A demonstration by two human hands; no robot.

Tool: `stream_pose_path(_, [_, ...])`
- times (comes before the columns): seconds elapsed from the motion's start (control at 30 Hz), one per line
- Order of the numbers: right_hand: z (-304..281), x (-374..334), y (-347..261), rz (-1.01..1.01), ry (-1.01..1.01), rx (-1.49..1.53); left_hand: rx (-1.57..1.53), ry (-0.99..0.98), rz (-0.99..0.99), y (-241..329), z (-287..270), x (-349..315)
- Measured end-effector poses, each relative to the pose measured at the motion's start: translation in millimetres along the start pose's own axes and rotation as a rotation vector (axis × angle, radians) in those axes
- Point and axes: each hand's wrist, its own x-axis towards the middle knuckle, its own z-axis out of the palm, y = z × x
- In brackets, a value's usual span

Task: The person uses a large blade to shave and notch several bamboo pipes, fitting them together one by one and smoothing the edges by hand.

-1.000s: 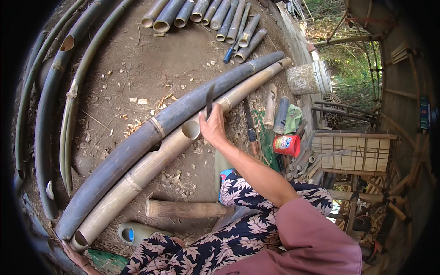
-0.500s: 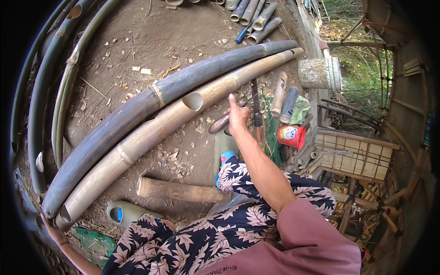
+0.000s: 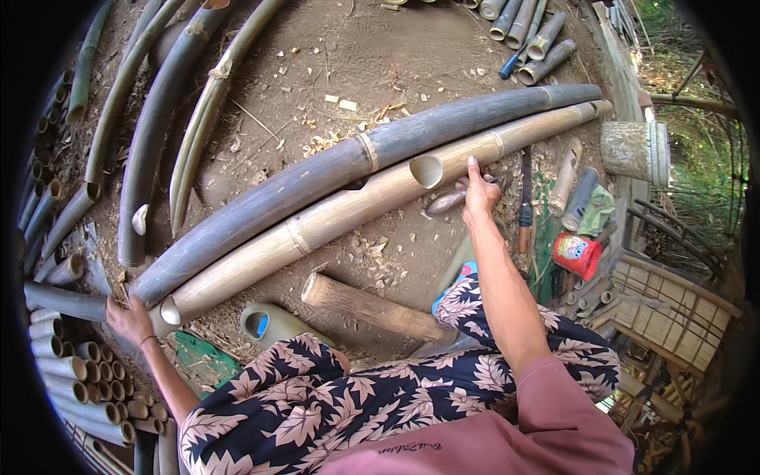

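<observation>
Two long bamboo poles lie side by side on the dirt: a dark bamboo pole (image 3: 305, 184) behind and a pale bamboo pole (image 3: 348, 212) nearer me, with an oval hole cut in its upper side. My left hand (image 3: 131, 321) is closed at the left end of the dark pole, its fingertips partly hidden. Just beyond the near side of the pale pole, my right hand (image 3: 480, 194) grips a tool with a rounded brown handle (image 3: 446, 204), thumb stretched toward the pole. The tool's other end is mostly hidden by the hand.
A short bamboo log (image 3: 372, 305) lies between my feet, near a green clog (image 3: 273, 324). Rightward are a long knife (image 3: 525, 198), a red packet (image 3: 576, 255) and a bucket (image 3: 633, 150). Cut bamboo tubes (image 3: 87, 372) are stacked at left; more bamboo poles (image 3: 158, 150) lie behind.
The view has swung left, so everything sits farther right and more stacked bamboo shows. My left hand remains at the dark pole's end; my right hand still holds the tool.
</observation>
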Motion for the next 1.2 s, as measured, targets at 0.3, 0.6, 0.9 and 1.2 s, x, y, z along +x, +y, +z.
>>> stream_pose_path(0.3, [0.2, 7.6, 3.1, -0.009, -0.012, -0.026, 0.055, -0.641, 1.122, 372.0, -182.7, -80.0])
stream_pose_path(0.6, [-13.7, 26.0, -37.2, -0.196, 0.028, -0.241, -0.146, -0.567, 0.959, 469.3, -116.9, -171.7])
stream_pose_path(0.9, [3.5, -0.7, -159.3, 0.044, -0.767, 0.290, -0.295, -0.453, 0.948, 457.9, -99.9, -178.2])
stream_pose_path(1.2, [15.0, -96.7, -40.2, -0.372, -0.684, -0.327, -0.404, -0.393, 0.957, 458.9, -92.0, -179.5])
